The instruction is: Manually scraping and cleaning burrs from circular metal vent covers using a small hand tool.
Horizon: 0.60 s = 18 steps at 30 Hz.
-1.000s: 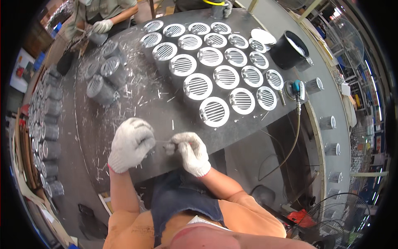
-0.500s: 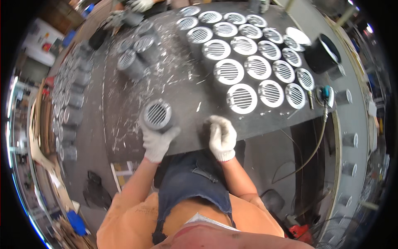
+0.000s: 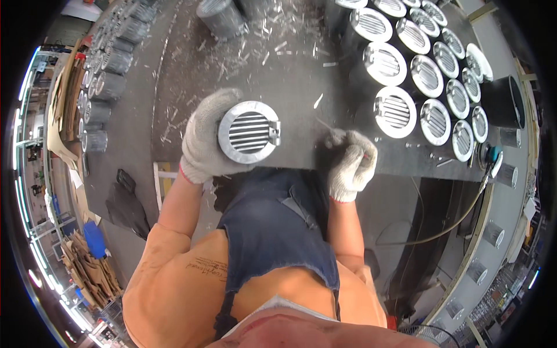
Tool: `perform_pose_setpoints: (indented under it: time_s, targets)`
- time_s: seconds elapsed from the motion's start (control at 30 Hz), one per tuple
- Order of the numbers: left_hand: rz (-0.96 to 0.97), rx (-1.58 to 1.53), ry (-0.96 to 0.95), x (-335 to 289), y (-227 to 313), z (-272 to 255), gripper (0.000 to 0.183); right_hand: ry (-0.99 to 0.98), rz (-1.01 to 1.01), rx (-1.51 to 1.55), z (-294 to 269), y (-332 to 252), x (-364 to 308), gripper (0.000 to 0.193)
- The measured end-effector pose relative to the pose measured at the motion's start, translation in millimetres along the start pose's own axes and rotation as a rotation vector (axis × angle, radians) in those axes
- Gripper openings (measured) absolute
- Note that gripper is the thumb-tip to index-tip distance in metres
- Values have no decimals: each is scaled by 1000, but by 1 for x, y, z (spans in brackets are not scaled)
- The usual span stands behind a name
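My left hand (image 3: pixel 203 139), in a pale knitted glove, wraps round the side of a grey metal cylinder topped by a round slotted grille (image 3: pixel 249 132). A small hinge-like tab sits on the right of its rim. The slotted end points up at me. To the right, my gloved right hand (image 3: pixel 353 165) is closed in a pinch above the front edge of the dark table (image 3: pixel 296 110). A thin, blurred sliver (image 3: pixel 324 123) shows by its fingertips, too small to name. The two hands are apart.
Several grille-topped cylinders (image 3: pixel 395 112) stand in rows at the right, beside a black tub (image 3: pixel 503 101). A teal-and-silver air tool (image 3: pixel 493 155) with a hose lies at the table's right corner. Metal slivers (image 3: pixel 278 46) litter the table. More cylinders (image 3: pixel 110 85) line the left.
The view has shifted, so the table's contents sit higher and farther right. The held cylinder's grille now faces me more squarely, its tab at the right. My right hand remains closed.
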State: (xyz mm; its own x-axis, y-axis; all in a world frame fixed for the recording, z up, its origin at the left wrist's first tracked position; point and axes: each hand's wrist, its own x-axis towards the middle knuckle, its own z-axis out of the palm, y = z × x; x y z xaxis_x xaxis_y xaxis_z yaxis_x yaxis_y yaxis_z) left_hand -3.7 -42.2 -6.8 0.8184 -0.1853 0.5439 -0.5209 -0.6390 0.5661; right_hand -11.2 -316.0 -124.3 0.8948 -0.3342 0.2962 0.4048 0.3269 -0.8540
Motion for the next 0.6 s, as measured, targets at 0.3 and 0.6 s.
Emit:
perform_pose_setpoints:
  time_s: [0.3, 0.6]
  targets:
    - [34, 65, -9, -20, -30, 20, 104, -10, 78, 84, 11, -18, 1, 25]
    - [1, -19, -17, -31, -42, 16, 111, -319, 57, 163, 50, -44, 9, 24]
